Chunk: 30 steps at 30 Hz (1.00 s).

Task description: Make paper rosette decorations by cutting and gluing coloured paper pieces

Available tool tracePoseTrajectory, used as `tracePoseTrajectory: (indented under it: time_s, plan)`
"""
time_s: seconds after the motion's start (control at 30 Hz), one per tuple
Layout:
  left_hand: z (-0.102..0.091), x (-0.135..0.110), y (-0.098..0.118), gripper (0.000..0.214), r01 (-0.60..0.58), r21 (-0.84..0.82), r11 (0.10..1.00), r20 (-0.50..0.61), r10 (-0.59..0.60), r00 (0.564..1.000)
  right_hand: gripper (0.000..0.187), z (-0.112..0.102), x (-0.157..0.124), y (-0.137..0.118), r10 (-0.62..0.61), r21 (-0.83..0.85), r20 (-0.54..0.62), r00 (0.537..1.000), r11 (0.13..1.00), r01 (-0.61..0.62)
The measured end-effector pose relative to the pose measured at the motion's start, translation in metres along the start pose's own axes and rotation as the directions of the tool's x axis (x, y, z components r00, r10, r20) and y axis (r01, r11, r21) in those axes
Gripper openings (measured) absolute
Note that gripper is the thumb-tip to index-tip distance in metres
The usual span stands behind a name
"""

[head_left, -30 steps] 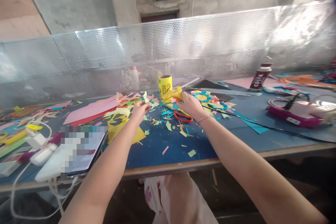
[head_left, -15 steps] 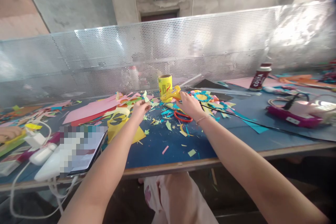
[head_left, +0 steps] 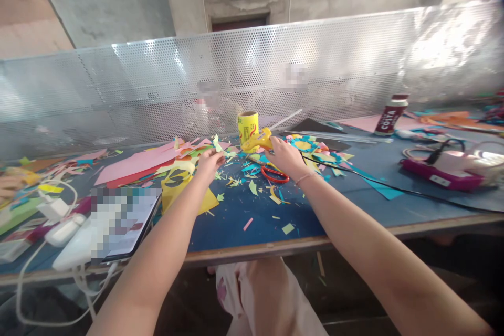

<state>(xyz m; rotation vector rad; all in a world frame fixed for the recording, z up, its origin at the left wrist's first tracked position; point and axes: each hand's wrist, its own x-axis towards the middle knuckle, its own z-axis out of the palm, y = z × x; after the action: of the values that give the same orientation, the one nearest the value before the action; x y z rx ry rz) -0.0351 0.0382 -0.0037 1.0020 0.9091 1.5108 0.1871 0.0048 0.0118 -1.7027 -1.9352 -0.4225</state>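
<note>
My right hand (head_left: 286, 155) is closed round the handle of a yellow hot glue gun (head_left: 258, 140), a clear glue stick (head_left: 289, 118) jutting from its back. Its nozzle points left, towards my left hand (head_left: 211, 163), which pinches a small pale green paper piece (head_left: 217, 143). Just behind the glue gun stands a yellow cardboard tube (head_left: 248, 123). Red-handled scissors (head_left: 274, 174) lie below my right hand among paper scraps (head_left: 253, 187). Yellow paper with cut-outs (head_left: 189, 194) lies partly behind my left forearm.
Pink sheets (head_left: 137, 163) lie left. A tablet (head_left: 134, 226) and white chargers (head_left: 65, 230) sit front left, near another person's hand (head_left: 11, 184). A brown bottle (head_left: 391, 115), a purple power strip (head_left: 441, 176) and a black cord (head_left: 378, 186) are right. A perforated metal screen (head_left: 157, 94) stands behind.
My left hand has shifted very slightly, tilting the green paper piece. The glue gun stays almost in place. At the far left, the other person's hand has moved off the yellow-green item.
</note>
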Motion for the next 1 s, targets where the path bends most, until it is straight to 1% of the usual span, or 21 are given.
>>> tracePoseTrajectory:
  time_s: [0.1,0.17,0.27,0.33,0.37,0.4,0.47,0.5,0.53,0.57,0.6,0.63,0.67,0.7,0.73,0.77,0.87,0.9,0.93,0.97,1.0]
  plan:
    - [0.0,-0.001,0.002,0.016,-0.006,-0.027,1.0,0.006,0.006,1.0,0.035,0.002,0.0,0.0,0.016,0.012,0.01,1.0,1.0,-0.016]
    - [0.0,-0.001,0.004,0.015,-0.009,-0.047,0.999,0.004,0.01,1.0,0.041,0.006,0.0,0.0,0.034,0.031,0.044,0.998,0.999,-0.035]
    - [0.0,0.0,0.007,0.015,-0.029,-0.089,0.996,-0.012,0.028,1.0,0.049,0.015,-0.003,0.0,0.036,0.053,0.141,0.989,0.998,-0.044]
    - [0.0,0.0,0.009,0.014,-0.052,-0.121,0.991,-0.008,0.052,0.999,0.05,0.022,-0.005,-0.001,0.01,0.038,0.21,0.978,0.999,-0.018]
    - [0.0,0.0,0.01,0.014,-0.061,-0.132,0.989,-0.002,0.061,0.998,0.049,0.024,-0.006,-0.002,-0.008,0.021,0.226,0.974,1.0,0.004]
    - [0.0,0.0,0.01,0.014,-0.064,-0.137,0.989,0.005,0.065,0.998,0.047,0.025,-0.007,-0.003,-0.023,0.004,0.223,0.975,1.0,0.023]
    - [0.0,0.0,0.01,0.014,-0.059,-0.129,0.99,0.015,0.061,0.998,0.041,0.024,-0.007,-0.007,-0.049,0.012,0.169,0.984,0.999,0.048]
    - [-0.001,0.0,0.009,0.015,-0.057,-0.121,0.991,0.018,0.06,0.998,0.037,0.022,-0.007,-0.01,-0.066,0.059,0.154,0.986,0.997,0.057]
    - [-0.001,0.0,0.009,0.015,-0.059,-0.113,0.992,0.019,0.061,0.998,0.034,0.019,-0.008,-0.013,-0.091,0.133,0.172,0.981,0.989,0.068]
    - [-0.001,0.0,0.008,0.015,-0.063,-0.108,0.992,0.022,0.066,0.998,0.031,0.016,-0.008,-0.016,-0.136,0.23,0.228,0.964,0.97,0.082]
    - [-0.001,0.001,0.008,0.015,-0.07,-0.105,0.992,0.026,0.073,0.997,0.03,0.013,-0.009,-0.018,-0.219,0.328,0.326,0.92,0.938,0.107]
    - [-0.001,0.0,0.007,0.015,-0.076,-0.105,0.992,0.033,0.08,0.996,0.029,0.012,-0.009,-0.02,-0.303,0.403,0.41,0.86,0.906,0.127]
    - [-0.001,0.0,0.007,0.015,-0.08,-0.105,0.991,0.042,0.085,0.996,0.027,0.011,-0.011,-0.022,-0.366,0.445,0.464,0.807,0.884,0.145]
    - [0.0,0.0,0.007,0.016,-0.081,-0.106,0.991,0.05,0.086,0.995,0.025,0.011,-0.012,-0.023,-0.404,0.464,0.496,0.769,0.871,0.158]
    - [0.0,-0.001,0.008,0.016,-0.08,-0.106,0.991,0.057,0.087,0.995,0.023,0.013,-0.013,-0.023,-0.422,0.469,0.509,0.75,0.867,0.169]
    - [0.0,-0.002,0.008,0.017,-0.078,-0.103,0.992,0.059,0.084,0.995,0.02,0.015,-0.014,-0.024,-0.433,0.47,0.509,0.744,0.864,0.181]
    - [0.001,-0.003,0.008,0.018,-0.072,-0.085,0.994,0.064,0.078,0.995,0.014,0.02,-0.015,-0.024,-0.471,0.504,0.491,0.732,0.84,0.202]
    - [0.001,-0.003,0.008,0.019,-0.072,-0.078,0.994,0.069,0.078,0.995,0.014,0.021,-0.015,-0.025,-0.479,0.533,0.473,0.739,0.824,0.194]
    - [0.002,-0.003,0.007,0.019,-0.073,-0.073,0.995,0.075,0.079,0.994,0.014,0.02,-0.014,-0.026,-0.472,0.572,0.453,0.756,0.805,0.16]
    - [0.002,-0.003,0.006,0.02,-0.075,-0.068,0.995,0.083,0.08,0.993,0.014,0.019,-0.013,-0.026,-0.45,0.621,0.434,0.78,0.777,0.102]
    - [0.002,-0.003,0.005,0.02,-0.078,-0.064,0.995,0.091,0.083,0.992,0.014,0.017,-0.011,-0.027,-0.405,0.677,0.414,0.815,0.736,0.022]
